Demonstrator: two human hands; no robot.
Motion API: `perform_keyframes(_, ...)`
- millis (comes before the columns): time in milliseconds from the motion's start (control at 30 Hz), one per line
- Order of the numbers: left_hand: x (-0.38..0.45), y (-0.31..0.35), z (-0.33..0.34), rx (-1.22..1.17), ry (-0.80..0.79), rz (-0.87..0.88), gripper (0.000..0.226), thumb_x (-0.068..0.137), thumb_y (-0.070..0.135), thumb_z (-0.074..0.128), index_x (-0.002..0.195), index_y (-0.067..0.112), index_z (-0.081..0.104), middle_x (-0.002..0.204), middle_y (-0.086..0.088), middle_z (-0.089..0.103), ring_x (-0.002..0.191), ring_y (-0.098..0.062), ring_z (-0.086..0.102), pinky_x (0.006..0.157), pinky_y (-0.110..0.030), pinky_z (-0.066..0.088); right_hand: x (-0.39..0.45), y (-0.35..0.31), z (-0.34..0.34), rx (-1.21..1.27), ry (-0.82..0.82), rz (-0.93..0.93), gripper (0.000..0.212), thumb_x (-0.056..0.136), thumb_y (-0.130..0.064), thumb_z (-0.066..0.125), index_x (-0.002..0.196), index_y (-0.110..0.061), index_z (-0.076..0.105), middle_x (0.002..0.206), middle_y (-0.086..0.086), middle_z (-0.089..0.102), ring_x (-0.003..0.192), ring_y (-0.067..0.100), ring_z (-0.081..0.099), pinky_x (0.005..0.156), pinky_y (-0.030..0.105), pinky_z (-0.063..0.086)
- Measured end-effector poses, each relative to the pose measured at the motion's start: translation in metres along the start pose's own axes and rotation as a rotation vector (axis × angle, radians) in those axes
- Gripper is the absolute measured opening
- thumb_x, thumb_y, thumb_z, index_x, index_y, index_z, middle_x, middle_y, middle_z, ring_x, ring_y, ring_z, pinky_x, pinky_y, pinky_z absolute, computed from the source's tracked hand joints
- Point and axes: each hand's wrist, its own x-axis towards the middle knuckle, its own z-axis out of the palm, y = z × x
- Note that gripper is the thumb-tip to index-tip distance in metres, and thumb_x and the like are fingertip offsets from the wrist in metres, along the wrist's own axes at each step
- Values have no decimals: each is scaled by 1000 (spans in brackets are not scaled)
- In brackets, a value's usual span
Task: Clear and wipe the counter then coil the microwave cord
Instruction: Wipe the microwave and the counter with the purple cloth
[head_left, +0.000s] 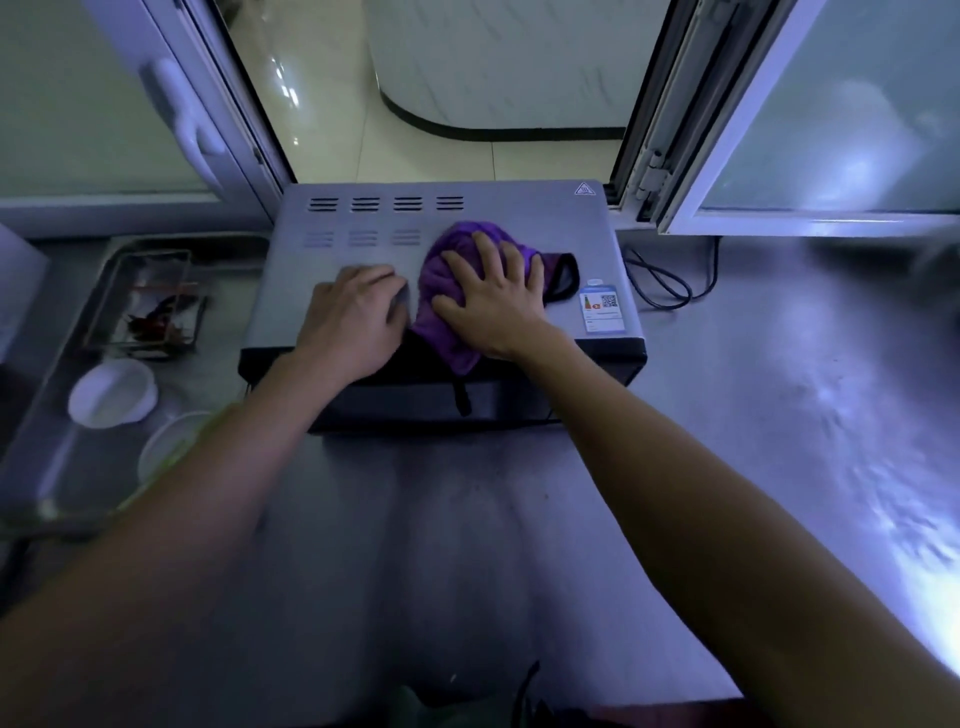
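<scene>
The big grey counter (753, 415) is seen all around, shiny and bare on the right. The microwave (363, 270) is set in the middle of it, by the open window. Its long side runs left to right, its door faces the person, and its back points to the window. A metal tray (62, 415) with two white bowls (111, 392) is kept on the left.

The purple cloth (441, 317) is spread on the microwave top, and one end is hung over the front edge. It is pressed flat by the right hand (493, 296), with fingers wide and straight. The left hand (353, 317) is laid on the top just beside the cloth. Its fingers look bent at the tips, and nothing is held in its grip.

The black cord (660, 286) is looped loosely on the counter, just right of the microwave, and is not yet coiled.

If the push is too hard, the microwave could be slid back toward the window. The cord could be pinched or tugged. The sticker (602, 312) near the right edge could be rubbed and peeled by the cloth.
</scene>
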Motion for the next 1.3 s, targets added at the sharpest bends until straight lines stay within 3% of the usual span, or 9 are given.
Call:
perform_keyframes(133,-28,9,2,14,46,-22,24,92,20,53,111,11,64,121,-5,61,116,-34,53,84,-48,49,-35,-8,7,-5,16,-46,70,90,-66,27,154,-39,20,167,3,3,151,36,1,118,64,-3)
perform_keyframes(367,-53,5,2,2,104,-16,20,91,20,53,105,14,66,113,-2,64,110,-29,57,82,-47,51,-56,-16,13,-21,35,-58,64,97,-63,23,155,-36,17,167,4,1,151,37,0,116,66,-2)
perform_keyframes(733,-41,-66,-12,-47,87,-1,31,92,26,55,118,13,65,126,-5,64,119,-31,56,91,-48,50,5,-61,16,-9,-3,54,81,87,-82,19,156,-40,14,168,2,-4,152,37,-6,117,65,-9)
perform_keyframes(1067,-12,-148,-20,-127,95,124,35,94,25,51,122,9,66,127,-9,65,114,-35,57,90,-47,51,61,-120,30,-16,25,182,85,81,-83,23,155,-42,17,168,3,-2,152,38,-3,116,65,-7)
perform_keyframes(1300,-5,-157,-20,-131,60,216,33,95,25,52,120,8,66,125,-10,65,114,-36,57,93,-48,49,26,-120,34,18,92,206,75,83,-77,29,151,-45,25,167,-1,7,152,34,5,120,60,-2)
